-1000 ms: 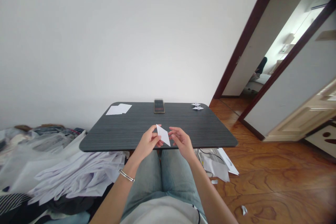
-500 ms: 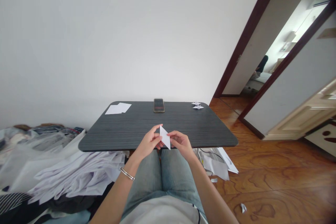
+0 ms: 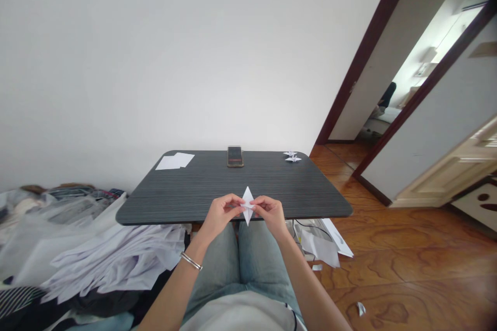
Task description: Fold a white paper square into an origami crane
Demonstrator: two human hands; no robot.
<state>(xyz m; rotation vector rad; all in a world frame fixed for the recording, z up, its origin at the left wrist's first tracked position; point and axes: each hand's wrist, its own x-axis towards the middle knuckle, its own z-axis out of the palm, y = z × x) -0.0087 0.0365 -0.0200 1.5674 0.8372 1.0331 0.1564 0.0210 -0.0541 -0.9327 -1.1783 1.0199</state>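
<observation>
A small folded white paper (image 3: 247,194), shaped like a tall narrow diamond, is held above the front edge of the dark table (image 3: 186,186). My left hand (image 3: 224,212) pinches its left side between thumb and fingers. From the right, my right hand (image 3: 269,211) pinches the opposite side in the same way. The paper's points stick out above and below the fingertips, and its middle is partly covered by them.
White paper sheets (image 3: 174,161) lie at the table's back left. A phone (image 3: 235,156) leans upright at the back middle. Folded paper cranes (image 3: 293,159) sit at the back right. Clothes (image 3: 116,258) are heaped left of the table; a paper scrap (image 3: 361,309) lies on the floor.
The folded paper has turned from a slant to upright, facing me. My left hand has shifted from behind and around it to a pinch at its left side.
</observation>
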